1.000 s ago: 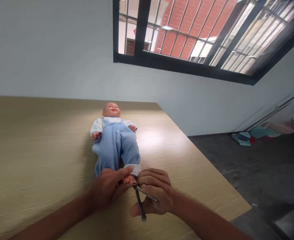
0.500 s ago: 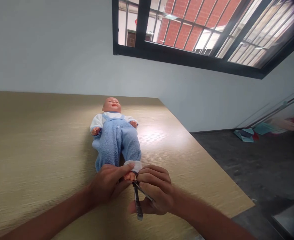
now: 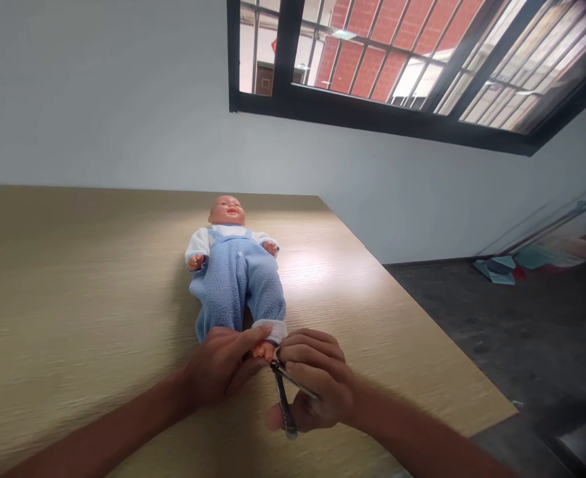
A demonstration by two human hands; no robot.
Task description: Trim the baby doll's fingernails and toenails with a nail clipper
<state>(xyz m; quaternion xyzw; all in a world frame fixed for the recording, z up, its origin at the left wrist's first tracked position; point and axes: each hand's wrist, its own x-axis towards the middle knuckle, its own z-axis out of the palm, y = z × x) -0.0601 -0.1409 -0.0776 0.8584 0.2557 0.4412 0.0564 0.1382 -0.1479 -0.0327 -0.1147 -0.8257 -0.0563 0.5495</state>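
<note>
A baby doll [image 3: 237, 272] in light blue overalls and white sleeves lies on its back, head toward the wall. My left hand [image 3: 223, 362] is closed around the doll's foot [image 3: 263, 349] on the right of the picture, its fingers at the white cuff [image 3: 275, 330]. In my right hand [image 3: 317, 378] is a metal nail clipper [image 3: 285, 403], its lever swung out from the body. The clipper's jaws are at the doll's toes; whether they touch is too small to tell. The doll's other foot is hidden behind my left hand.
The doll lies on a light wood table [image 3: 98, 285], whose right edge slants down toward the dark floor [image 3: 462, 318]. Behind stands a pale wall [image 3: 123, 93] with a barred window [image 3: 372, 66]. A light blue object [image 3: 496, 270] lies on the floor at the right.
The whole view has shifted slightly, so doll, table and hands appear a little farther right. Both hands keep their holds on the foot and the clipper.
</note>
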